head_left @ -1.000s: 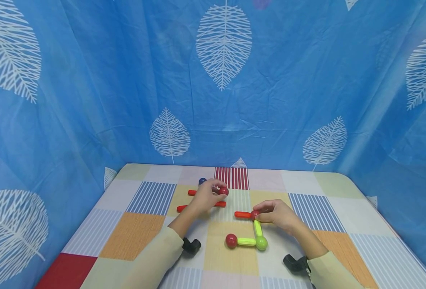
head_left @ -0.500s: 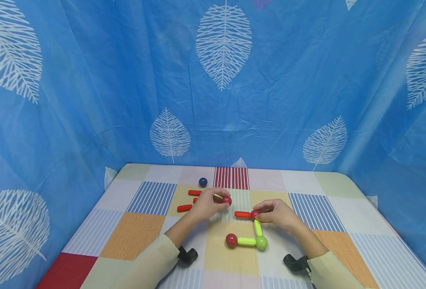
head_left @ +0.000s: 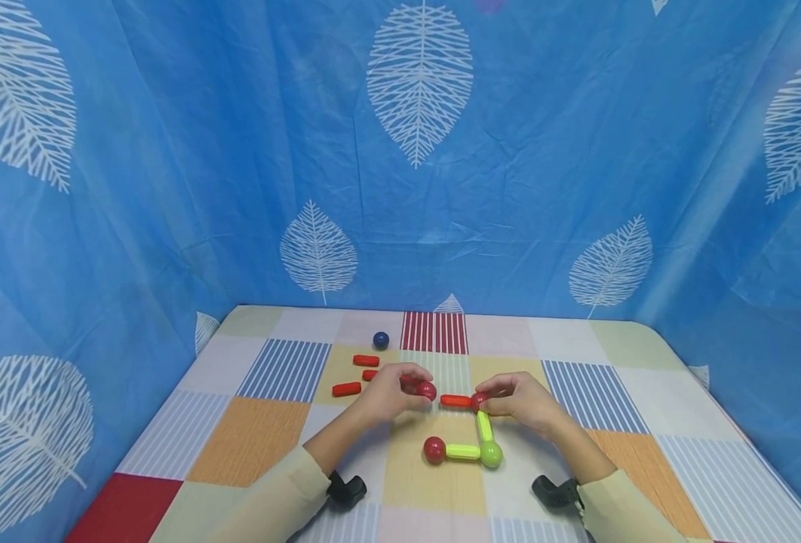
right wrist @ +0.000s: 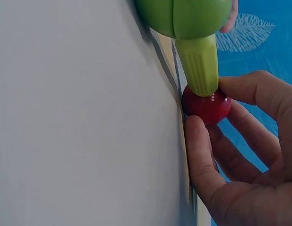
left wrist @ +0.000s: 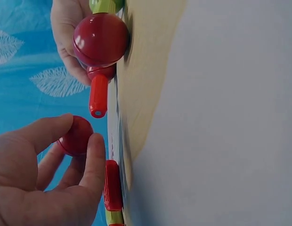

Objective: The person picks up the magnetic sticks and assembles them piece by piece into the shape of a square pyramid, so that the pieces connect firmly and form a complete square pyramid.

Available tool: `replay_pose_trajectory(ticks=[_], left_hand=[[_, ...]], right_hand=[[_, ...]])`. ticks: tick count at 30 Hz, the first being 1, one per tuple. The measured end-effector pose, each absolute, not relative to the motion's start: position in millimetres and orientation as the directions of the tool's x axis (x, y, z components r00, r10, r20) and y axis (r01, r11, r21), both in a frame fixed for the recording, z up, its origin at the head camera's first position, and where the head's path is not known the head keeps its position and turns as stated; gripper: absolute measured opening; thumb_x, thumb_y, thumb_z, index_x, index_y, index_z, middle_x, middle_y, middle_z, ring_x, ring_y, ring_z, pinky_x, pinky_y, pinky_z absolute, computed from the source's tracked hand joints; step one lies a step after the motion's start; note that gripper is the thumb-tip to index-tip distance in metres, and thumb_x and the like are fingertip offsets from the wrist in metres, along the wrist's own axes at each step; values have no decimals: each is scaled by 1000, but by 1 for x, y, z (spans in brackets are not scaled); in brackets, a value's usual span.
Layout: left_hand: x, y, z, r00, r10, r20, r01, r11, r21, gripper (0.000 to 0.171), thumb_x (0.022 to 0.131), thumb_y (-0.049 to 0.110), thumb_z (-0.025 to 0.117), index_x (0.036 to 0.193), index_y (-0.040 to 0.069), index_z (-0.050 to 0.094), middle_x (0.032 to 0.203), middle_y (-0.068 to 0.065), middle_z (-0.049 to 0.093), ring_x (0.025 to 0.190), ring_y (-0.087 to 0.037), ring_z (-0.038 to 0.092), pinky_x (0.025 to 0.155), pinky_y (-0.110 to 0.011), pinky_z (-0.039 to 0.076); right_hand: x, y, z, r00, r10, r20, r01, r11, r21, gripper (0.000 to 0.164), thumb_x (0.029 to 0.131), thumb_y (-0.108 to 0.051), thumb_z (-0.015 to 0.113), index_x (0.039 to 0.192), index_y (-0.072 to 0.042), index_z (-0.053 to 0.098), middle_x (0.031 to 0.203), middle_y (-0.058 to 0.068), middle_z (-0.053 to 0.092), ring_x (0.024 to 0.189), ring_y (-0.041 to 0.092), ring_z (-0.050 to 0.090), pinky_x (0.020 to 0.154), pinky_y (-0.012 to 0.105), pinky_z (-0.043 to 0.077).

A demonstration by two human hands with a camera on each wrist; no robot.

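My left hand (head_left: 388, 394) pinches a red ball (head_left: 427, 391) between thumb and fingers. In the left wrist view this ball (left wrist: 77, 135) is off the table, a small gap from the free end of a red rod (left wrist: 99, 96). My right hand (head_left: 526, 403) pinches another red ball (head_left: 478, 401), which joins that rod to a yellow-green rod (head_left: 485, 427). The chain bends at a green ball (head_left: 491, 454). From there a second yellow-green rod (head_left: 463, 452) runs left to a red ball (head_left: 434, 450). In the right wrist view, fingertips (right wrist: 197, 127) touch the held ball.
Left of my left hand lie loose red rods (head_left: 346, 389), one partly hidden by the hand. A dark blue ball (head_left: 381, 340) sits farther back. The table has a patchwork cloth (head_left: 251, 434). A blue leaf-print curtain (head_left: 509, 188) stands around its back and sides.
My left hand has carried its red ball toward me and slightly right, close to the red rod's end, uncovering the blue ball and loose rods. My right hand stays in place.
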State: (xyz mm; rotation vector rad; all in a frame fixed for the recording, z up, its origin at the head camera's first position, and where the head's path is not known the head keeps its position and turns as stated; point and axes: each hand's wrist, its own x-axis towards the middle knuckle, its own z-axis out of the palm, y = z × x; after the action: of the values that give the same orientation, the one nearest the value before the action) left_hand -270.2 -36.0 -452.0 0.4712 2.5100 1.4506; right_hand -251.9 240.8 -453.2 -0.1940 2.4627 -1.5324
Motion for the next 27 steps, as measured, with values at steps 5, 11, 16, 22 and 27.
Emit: replay_pose_trajectory(ticks=[5, 11, 16, 22, 27], left_hand=[[-268, -34, -450, -930, 363, -56, 145, 503, 852, 36, 84, 13, 85, 118, 14, 75, 104, 2, 70, 95, -18, 62, 83, -31, 59], [-268, -30, -451, -935, 348, -66, 134, 520, 844, 29, 83, 9, 84, 110, 13, 76, 100, 1, 69, 93, -17, 62, 80, -29, 59], [-271, -28, -453, -933, 352, -77, 130, 528, 839, 26, 83, 6, 84, 105, 14, 76, 100, 2, 69, 91, -17, 61, 80, -29, 59], [-272, -24, -454, -929, 363, -74, 137, 522, 842, 25, 82, 5, 84, 103, 13, 74, 99, 1, 70, 88, -17, 61, 81, -30, 59], [-272, -22, -453, -930, 359, -75, 136, 527, 839, 25, 82, 5, 85, 102, 13, 73, 100, 0, 69, 87, -17, 61, 79, -29, 58]], right_hand=[[-253, 242, -453, -964, -230, -134, 15, 457, -889, 30, 84, -9, 80, 114, -3, 76, 109, 12, 74, 93, 18, 65, 76, 28, 60], [-255, 244, -455, -964, -226, -137, 16, 468, -884, 29, 84, -8, 80, 113, -5, 77, 107, 9, 74, 91, 19, 63, 74, 28, 59], [-254, 243, -454, -966, -217, -141, 23, 470, -882, 30, 84, -8, 80, 113, -5, 76, 108, 10, 75, 90, 19, 63, 73, 29, 59], [-249, 239, -451, -968, -208, -141, 23, 486, -874, 31, 84, -8, 81, 114, -4, 76, 110, 11, 75, 92, 18, 66, 76, 32, 60], [-248, 238, -450, -972, -184, -147, 33, 511, -859, 29, 84, -8, 81, 112, -6, 77, 108, 8, 75, 92, 18, 66, 77, 32, 60]])
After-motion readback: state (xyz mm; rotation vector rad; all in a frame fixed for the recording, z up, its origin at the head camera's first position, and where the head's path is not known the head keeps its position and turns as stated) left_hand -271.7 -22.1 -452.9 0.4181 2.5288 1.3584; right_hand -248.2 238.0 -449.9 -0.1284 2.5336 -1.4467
